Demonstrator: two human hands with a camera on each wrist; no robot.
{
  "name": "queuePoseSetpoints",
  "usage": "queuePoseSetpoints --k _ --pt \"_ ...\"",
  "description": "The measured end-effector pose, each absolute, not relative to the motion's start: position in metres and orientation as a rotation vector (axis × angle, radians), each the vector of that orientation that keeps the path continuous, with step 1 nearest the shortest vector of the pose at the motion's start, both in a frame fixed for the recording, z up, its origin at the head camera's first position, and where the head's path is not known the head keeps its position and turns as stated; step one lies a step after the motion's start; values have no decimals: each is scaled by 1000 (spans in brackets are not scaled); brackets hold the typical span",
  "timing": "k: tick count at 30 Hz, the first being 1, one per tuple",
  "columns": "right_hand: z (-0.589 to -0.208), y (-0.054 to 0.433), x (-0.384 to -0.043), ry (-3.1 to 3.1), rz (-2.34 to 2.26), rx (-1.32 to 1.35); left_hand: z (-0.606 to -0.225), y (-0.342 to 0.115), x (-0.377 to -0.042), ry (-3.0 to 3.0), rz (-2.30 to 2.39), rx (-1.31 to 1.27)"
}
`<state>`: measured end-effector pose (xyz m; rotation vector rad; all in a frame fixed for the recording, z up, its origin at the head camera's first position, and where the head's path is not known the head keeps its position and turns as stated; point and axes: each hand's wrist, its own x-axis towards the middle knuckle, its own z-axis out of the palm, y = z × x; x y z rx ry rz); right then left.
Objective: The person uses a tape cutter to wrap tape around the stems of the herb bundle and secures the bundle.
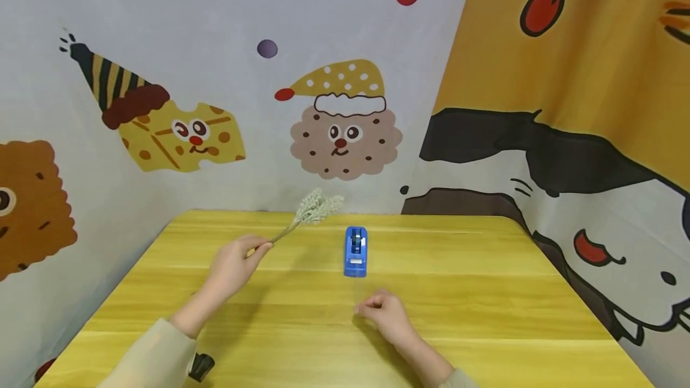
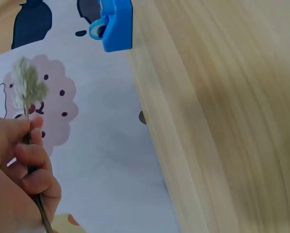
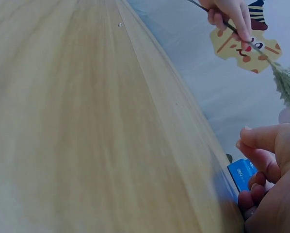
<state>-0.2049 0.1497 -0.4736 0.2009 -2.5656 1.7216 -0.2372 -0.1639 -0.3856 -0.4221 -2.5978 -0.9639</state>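
My left hand [image 1: 237,265] grips the thin stem of a pale green flower sprig [image 1: 318,207], pinching it between thumb and fingers. Its fuzzy head points up and to the right, above the far side of the table. A blue tape dispenser [image 1: 356,251] stands upright on the table, right of the sprig. In front of it, my right hand [image 1: 385,316] brings thumb and forefinger together. A faint strip of clear tape [image 1: 356,287] runs from the dispenser towards those fingertips. In the right wrist view, the hand partly hides the dispenser [image 3: 240,174].
The yellow wood-grain table [image 1: 485,292] ends at a back edge close to the cartoon-printed curtain [image 1: 215,76]. A small black object [image 1: 202,367] shows beside the left sleeve, near the front.
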Motion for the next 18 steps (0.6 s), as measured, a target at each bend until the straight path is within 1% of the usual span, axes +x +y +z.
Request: queuePoseSetpoints --k 4,8,18 --pt "-472 149 -207 -2549 1762 187 -378 -170 -232 -2613 -981 -485" --pt "-471 148 -208 -2541 1783 173 -372 -174 -226 -2713 -1120 -574" --pt "-464 153 -210 -2590 1920 146 -370 -189 -206 -2878 -1459 -998"
